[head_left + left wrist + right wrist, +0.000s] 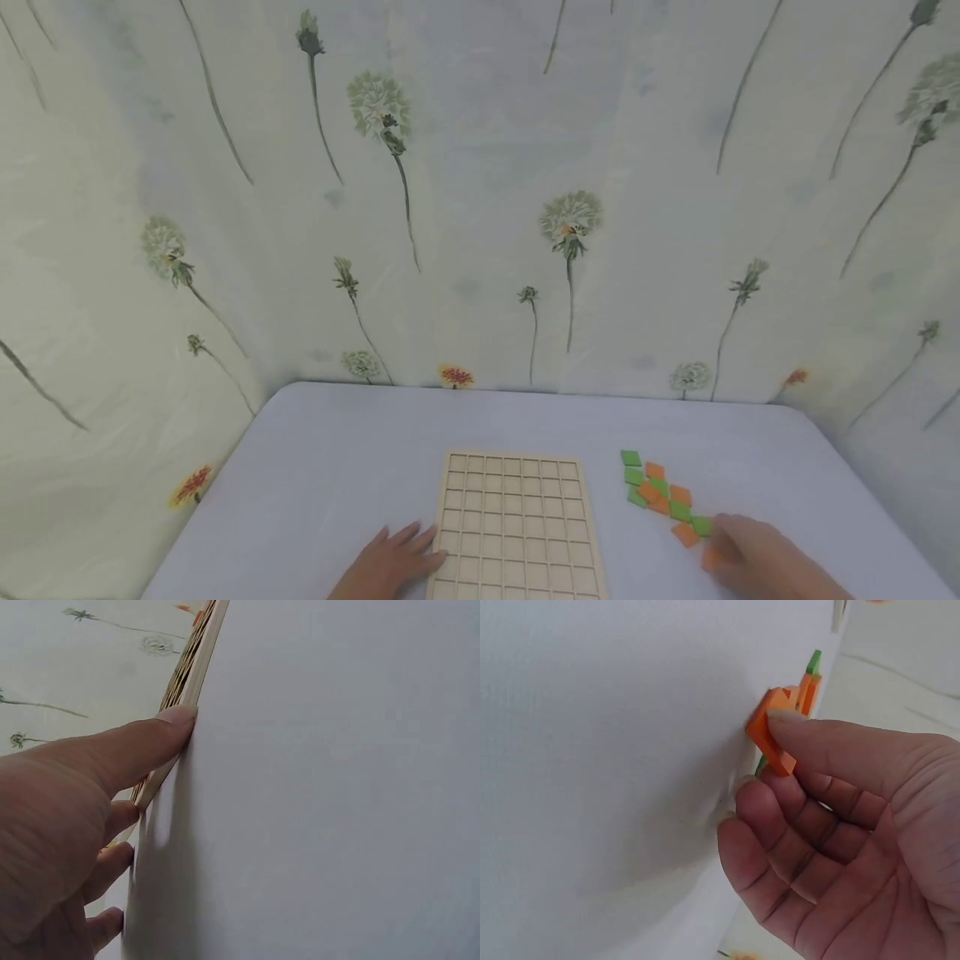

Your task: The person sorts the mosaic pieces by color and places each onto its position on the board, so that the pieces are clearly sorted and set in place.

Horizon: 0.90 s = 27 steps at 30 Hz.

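Left hand (64, 817) beside a thin wooden board (196, 671) with narrow ridges on top. Thumb (150, 746) extended, tip against the board's left edge; other fingers (109, 868) farther off, slightly bent, tips at the pale tabletop (322, 787). Soft shadow (165, 885) on the tabletop near the fingers. On the far side, pale backdrop (97, 656) with printed flowers.

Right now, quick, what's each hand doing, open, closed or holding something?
Left hand: open, touching the edge of the grid board.
Right hand: closed, pinching an orange tile.
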Each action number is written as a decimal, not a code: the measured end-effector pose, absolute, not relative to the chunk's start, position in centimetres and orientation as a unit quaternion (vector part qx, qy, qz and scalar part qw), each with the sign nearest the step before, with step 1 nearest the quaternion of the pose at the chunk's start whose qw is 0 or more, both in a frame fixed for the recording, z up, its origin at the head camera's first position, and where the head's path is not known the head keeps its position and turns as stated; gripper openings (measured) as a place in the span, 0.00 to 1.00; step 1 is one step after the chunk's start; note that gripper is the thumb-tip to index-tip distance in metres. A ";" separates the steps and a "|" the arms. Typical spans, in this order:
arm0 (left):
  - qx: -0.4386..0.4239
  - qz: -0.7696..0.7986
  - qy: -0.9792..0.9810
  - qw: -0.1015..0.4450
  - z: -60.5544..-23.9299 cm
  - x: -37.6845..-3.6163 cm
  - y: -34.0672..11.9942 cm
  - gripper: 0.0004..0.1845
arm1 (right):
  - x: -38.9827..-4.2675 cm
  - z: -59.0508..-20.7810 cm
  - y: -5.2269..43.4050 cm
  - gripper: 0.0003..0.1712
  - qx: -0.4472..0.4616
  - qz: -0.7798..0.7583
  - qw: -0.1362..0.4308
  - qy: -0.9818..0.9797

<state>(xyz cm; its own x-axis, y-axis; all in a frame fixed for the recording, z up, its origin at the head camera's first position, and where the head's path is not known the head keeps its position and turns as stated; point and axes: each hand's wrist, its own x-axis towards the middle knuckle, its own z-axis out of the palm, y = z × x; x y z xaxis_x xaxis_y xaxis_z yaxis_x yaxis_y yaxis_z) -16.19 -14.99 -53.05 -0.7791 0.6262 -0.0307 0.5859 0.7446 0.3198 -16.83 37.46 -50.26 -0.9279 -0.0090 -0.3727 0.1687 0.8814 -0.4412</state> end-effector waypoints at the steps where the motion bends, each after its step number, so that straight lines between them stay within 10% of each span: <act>1: 0.325 0.145 0.932 0.067 -53.3 -16.2 -15.0 0.43 | -16.8 -50.1 37.4 0.09 0.040 -0.242 0.182 0.952; 27: 0.368 0.177 0.911 -0.064 -54.6 -15.4 -15.7 0.30 | -19.6 -43.1 33.2 0.11 -0.172 -0.188 0.062 0.965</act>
